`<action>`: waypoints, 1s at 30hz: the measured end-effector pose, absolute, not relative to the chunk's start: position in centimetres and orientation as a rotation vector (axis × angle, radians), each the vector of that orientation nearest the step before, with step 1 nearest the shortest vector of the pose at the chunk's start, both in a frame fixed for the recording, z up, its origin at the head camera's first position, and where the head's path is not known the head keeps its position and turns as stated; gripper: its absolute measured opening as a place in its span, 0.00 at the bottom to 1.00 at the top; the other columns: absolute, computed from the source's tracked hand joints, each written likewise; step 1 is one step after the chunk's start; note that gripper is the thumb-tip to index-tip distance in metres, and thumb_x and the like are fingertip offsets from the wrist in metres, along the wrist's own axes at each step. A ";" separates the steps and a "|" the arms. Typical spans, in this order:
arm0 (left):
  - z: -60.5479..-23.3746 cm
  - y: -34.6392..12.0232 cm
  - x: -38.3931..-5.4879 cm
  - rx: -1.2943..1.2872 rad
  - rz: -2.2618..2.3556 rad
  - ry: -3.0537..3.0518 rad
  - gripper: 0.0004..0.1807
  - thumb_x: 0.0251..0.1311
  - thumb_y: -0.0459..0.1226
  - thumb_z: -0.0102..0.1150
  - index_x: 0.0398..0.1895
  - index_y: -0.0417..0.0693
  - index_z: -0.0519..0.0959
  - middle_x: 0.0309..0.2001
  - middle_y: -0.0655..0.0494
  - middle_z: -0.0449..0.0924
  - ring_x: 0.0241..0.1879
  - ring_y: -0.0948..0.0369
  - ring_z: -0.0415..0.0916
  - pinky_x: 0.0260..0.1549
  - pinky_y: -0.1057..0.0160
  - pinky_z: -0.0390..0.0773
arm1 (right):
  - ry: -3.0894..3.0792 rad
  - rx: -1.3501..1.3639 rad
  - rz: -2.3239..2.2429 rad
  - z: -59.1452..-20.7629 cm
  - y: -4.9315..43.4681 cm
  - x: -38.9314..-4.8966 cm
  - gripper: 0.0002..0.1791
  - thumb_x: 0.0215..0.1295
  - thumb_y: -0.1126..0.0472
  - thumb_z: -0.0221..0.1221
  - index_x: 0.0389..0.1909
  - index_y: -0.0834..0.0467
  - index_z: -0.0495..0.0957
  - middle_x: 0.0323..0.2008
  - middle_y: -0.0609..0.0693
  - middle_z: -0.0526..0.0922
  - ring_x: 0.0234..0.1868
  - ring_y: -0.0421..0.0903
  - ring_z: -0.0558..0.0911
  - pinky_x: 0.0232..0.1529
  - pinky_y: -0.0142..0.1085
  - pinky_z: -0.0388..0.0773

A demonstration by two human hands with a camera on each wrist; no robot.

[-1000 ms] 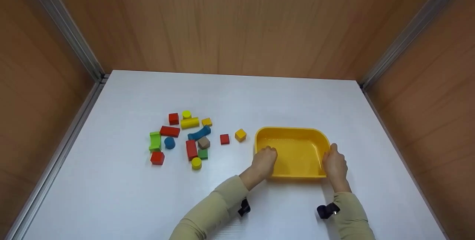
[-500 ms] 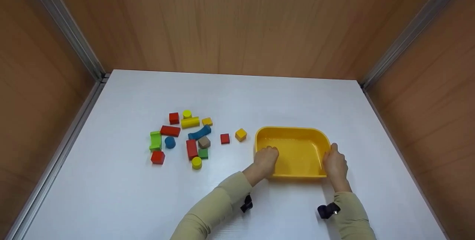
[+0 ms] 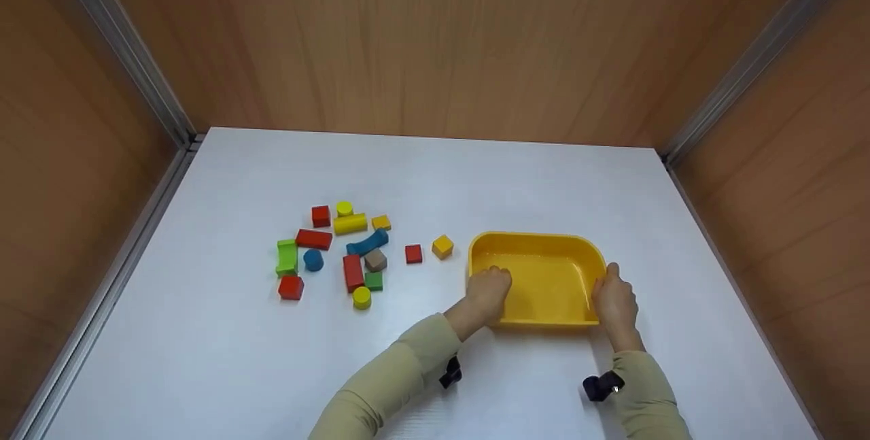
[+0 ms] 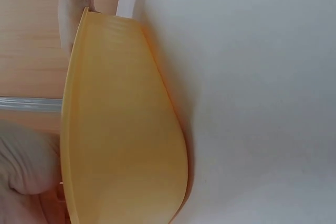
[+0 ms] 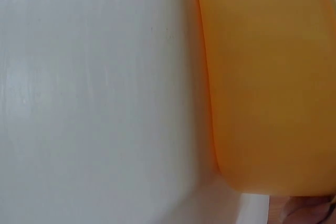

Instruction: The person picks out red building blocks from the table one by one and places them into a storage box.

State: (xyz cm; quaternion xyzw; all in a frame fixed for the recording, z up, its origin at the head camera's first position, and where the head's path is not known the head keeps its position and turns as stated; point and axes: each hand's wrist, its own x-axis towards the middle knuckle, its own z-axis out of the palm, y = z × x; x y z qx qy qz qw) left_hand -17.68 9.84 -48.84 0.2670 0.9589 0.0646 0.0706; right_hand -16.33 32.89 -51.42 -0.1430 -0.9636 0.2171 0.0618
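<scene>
A yellow plastic tray (image 3: 544, 322) with rounded corners rests on the white table, nothing visible inside it. My left hand (image 3: 486, 292) grips its left rim, knuckles over the inside; some of the fingers are hidden. On the opposite side my right hand (image 3: 615, 302) holds the right rim, thumb up along the edge. In the left wrist view the tray's outer wall (image 4: 126, 119) fills the middle, with the left hand (image 4: 26, 166) at its rim. The right wrist view shows the outer wall (image 5: 273, 87) close up, fingertips (image 5: 307, 211) at its lower corner.
Just left of the tray lie a yellow cube (image 3: 442, 247) and a red block (image 3: 413, 254). Farther left several wooden blocks are scattered, among them a blue curved block (image 3: 368, 242), a light green block (image 3: 287, 258) and a yellow cylinder (image 3: 350, 224). Wooden panels (image 3: 435, 39) enclose the table.
Almost nothing differs. Both hands keep their hold on the tray, and the left forearm has shifted slightly; the blocks lie as before.
</scene>
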 end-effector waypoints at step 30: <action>-47.7 3.7 -17.9 0.875 0.568 3.270 0.11 0.53 0.35 0.58 0.38 0.39 0.74 0.32 0.51 0.72 0.30 0.59 0.70 0.32 0.68 0.75 | -2.955 -0.463 0.702 -51.1 32.9 -16.3 0.09 0.64 0.65 0.41 0.41 0.66 0.58 0.20 0.60 0.71 0.16 0.50 0.70 0.13 0.38 0.65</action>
